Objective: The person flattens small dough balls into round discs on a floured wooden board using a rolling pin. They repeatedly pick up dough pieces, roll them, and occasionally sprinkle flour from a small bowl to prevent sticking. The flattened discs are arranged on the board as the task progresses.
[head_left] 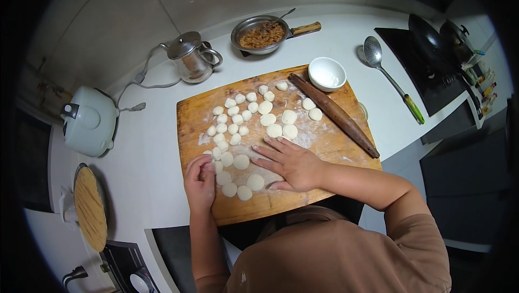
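Note:
My right hand [294,166] lies palm down on the wooden board [319,152], fingers spread; whatever is under the palm is hidden. Just past its fingertips lie flattened dough rounds [274,130]. At the board's left side my left hand [200,185] has its fingers curled together beside a small dough ball [207,154]; what they pinch, if anything, is hidden. Between the hands sit more flattened dough rounds [255,182]. Farther back, several rounder dough balls [233,111] are scattered over the floured wood. A dark wooden rolling pin [335,114] rests slantwise along the right side.
A white bowl [327,73] stands at the board's far right corner. Behind are a pan of brown filling [261,35] with a spoon and a metal kettle [193,58]. A slotted ladle [386,68] lies right, near the black cooktop [413,66]. A pale green appliance [91,121] stands left.

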The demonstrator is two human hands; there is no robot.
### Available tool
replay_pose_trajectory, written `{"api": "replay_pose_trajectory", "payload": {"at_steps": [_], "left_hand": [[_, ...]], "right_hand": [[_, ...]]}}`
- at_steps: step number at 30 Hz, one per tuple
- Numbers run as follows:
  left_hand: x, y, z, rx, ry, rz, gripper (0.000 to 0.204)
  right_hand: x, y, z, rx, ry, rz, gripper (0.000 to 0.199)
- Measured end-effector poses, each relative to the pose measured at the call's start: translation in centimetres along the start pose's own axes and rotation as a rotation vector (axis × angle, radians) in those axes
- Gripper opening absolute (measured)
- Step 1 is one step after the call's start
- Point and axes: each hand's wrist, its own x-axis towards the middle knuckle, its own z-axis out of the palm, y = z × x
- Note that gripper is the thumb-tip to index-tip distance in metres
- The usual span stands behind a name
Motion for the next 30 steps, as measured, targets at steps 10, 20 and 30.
{"api": "replay_pose_trajectory", "payload": {"at_steps": [10, 20, 30], "left_hand": [[-1.9, 3.0, -0.2, 0.238, -0.085, 0.117, 0.02], [-4.2, 6.7, 2.3, 0.792, -0.671, 0.261, 0.062], [-0.1, 5.8, 4.2, 0.882, -0.652, 0.356, 0.062]], "right_hand": [[-2.3, 3.8, -3.7, 1.082, 0.74, 0.421, 0.044], [-6.7, 2.4, -4.1, -0.07, 0.283, 0.498, 0.069], [-8.5, 4.9, -5.6, -0.109, 0.376, 0.754, 0.068]]}}
